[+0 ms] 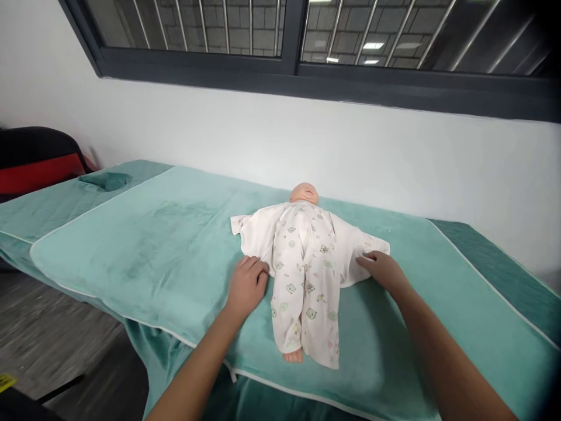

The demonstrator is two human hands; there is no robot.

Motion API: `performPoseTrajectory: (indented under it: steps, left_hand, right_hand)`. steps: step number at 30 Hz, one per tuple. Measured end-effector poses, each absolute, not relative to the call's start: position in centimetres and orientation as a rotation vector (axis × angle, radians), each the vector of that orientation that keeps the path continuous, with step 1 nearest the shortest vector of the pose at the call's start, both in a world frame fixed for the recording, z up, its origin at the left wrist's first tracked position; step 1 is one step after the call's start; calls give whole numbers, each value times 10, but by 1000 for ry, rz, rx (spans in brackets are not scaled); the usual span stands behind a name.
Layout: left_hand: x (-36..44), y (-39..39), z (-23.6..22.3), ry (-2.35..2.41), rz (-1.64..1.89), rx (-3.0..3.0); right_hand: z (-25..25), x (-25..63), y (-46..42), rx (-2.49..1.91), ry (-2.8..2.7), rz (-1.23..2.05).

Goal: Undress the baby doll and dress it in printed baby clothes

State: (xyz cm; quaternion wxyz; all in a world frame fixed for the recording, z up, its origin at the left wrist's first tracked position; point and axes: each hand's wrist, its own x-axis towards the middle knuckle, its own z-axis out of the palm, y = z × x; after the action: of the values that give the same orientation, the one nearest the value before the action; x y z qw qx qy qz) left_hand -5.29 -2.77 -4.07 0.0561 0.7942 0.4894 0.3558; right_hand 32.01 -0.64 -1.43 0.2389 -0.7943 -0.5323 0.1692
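A baby doll [304,192] lies on its back on the bed, its head toward the wall and one foot [293,355] showing below a trouser leg. It is covered by a white baby shirt [350,245] with sleeves spread wide and by patterned baby trousers [289,292] laid up over the chest. My left hand [248,283] is closed at the shirt's left lower edge, its fingertips partly hidden. On the other side, my right hand [385,270] pinches the shirt near the right sleeve, thumb and fingers together on the cloth.
A light green fitted cover [175,245] with white piping spreads over the massage bed, which has a face hole [105,181] at its left end. Behind stand a white wall [197,128] and a barred window [289,41]. A red and black chair [39,158] is at far left.
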Motion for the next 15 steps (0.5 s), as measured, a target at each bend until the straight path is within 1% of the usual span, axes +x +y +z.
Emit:
performPoseTrajectory:
  steps: [2,3,5,7,8,9,11,13,15]
  left_hand:
    - [-53,-26,-42,1520,1099,2383]
    - [-53,-25,-42,1530,1104,2377]
    - [-53,-25,-43,1537,1113,2370]
    - [-53,-25,-43,1540,1122,2360]
    - [-53,-25,-44,1543,1128,2354]
    - [-54,-25,-44,1548,1132,2346]
    - [-54,-25,-45,1556,1132,2336]
    - [-54,-25,-45,1557,1127,2336]
    - [-55,-25,-44,1554,1122,2339]
  right_hand:
    - [8,309,2,-1904,-1325,633]
    - [20,300,3,-1769,-1238,660]
    - [44,274,1,-1601,-1171,599]
    - [62,241,-8,-1504,-1383,506]
    - [67,226,-14,-1501,-1594,474]
    - [68,211,-21,-1498,-1838,456]
    - [65,192,-35,-1487,-2161,286]
    - [55,186,-47,-1457,-2275,99]
    - [43,193,-56,-1452,-2226,-36]
